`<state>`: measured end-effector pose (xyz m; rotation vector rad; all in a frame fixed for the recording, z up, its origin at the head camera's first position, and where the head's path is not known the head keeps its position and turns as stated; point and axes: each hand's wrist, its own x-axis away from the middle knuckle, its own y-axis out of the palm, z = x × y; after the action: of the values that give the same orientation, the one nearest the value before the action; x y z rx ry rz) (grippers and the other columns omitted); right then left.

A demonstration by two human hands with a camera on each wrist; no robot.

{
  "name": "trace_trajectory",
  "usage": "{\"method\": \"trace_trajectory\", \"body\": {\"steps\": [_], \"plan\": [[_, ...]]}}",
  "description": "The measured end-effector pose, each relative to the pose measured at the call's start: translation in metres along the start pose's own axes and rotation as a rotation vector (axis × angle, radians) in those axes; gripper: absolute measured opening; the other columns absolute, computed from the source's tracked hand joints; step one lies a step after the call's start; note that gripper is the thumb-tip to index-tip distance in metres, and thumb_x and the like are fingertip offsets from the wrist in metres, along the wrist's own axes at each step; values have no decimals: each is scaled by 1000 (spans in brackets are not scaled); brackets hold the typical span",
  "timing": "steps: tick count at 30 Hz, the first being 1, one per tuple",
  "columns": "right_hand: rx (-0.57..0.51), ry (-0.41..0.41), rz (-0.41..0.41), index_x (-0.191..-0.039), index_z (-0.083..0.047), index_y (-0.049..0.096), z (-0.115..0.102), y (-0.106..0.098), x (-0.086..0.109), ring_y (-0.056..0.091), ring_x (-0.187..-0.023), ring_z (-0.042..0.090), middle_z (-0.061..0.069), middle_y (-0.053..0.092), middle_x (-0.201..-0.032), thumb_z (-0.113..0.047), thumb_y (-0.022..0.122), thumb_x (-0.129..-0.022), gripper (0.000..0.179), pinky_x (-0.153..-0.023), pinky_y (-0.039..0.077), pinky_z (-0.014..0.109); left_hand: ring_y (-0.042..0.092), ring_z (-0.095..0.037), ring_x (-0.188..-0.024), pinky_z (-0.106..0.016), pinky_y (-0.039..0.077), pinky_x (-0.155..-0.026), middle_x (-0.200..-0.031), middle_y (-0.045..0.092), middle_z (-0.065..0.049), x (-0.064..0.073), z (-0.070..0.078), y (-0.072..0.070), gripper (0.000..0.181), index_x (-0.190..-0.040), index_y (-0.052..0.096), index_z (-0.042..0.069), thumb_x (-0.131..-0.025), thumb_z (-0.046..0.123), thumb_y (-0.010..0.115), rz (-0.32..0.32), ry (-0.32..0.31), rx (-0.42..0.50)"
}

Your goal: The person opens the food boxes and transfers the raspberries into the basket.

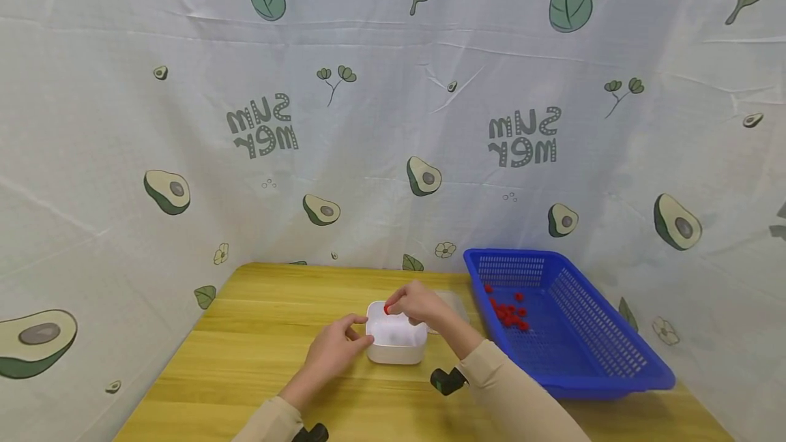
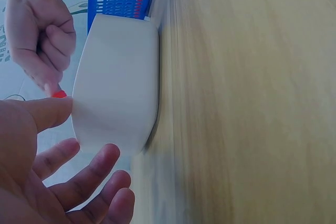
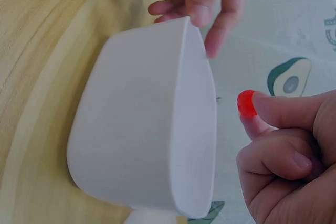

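A white, open-topped, rounded square box stands on the table in the head view. Above its far left part, my right hand pinches a small red bumpy piece, like a raspberry, between thumb and forefinger. The other fingers of that hand are curled in. At the box's left side is my left hand, its thumb and forefinger touching the rim corner. Its remaining fingers are spread loosely beside the wall, as the left wrist view shows.
A blue perforated basket stands to the right, with several red pieces in its left part. A clear flat lid lies behind my right wrist, beside the box. A printed cloth hangs behind the wooden table.
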<state>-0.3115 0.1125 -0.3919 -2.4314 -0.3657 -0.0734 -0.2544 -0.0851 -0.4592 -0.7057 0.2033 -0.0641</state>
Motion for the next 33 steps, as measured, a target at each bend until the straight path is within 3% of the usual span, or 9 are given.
{"method": "trace_trajectory", "body": {"steps": [7, 12, 26, 33], "plan": [[-7, 13, 21, -103, -4, 75, -4, -17, 6, 26, -44, 9, 2, 57, -69, -9, 72, -90, 14, -45, 28, 22, 58, -14, -75, -33, 43, -64, -90, 70, 3, -1, -1, -1, 43, -125, 68, 20, -88, 41, 75, -4, -3, 3], [5, 13, 37, -103, -4, 75, -6, -29, 10, 28, -45, 11, 10, 67, -83, -9, 72, -90, 14, -46, 29, 22, 58, -14, -75, -33, 43, -64, -90, 69, 2, 0, -1, -2, 43, -125, 68, 20, -89, 41, 75, -2, -11, 7], [-14, 43, 84, -105, -3, 74, 2, -69, 18, 25, -45, 10, -1, 47, -67, -10, 69, -92, 15, -45, 27, 23, 57, -13, -73, -32, 42, -63, -89, 69, 3, 0, -3, 0, 43, -126, 67, 20, -88, 40, 75, 1, 6, 11], [38, 49, 125, -107, -3, 75, 11, -92, 23, 29, -48, 11, 8, 68, -98, -12, 70, -92, 18, -48, 30, 24, 56, -13, -73, -33, 42, -63, -89, 68, 4, 0, -2, 0, 43, -126, 67, 20, -88, 40, 75, -2, 0, 10]]}}
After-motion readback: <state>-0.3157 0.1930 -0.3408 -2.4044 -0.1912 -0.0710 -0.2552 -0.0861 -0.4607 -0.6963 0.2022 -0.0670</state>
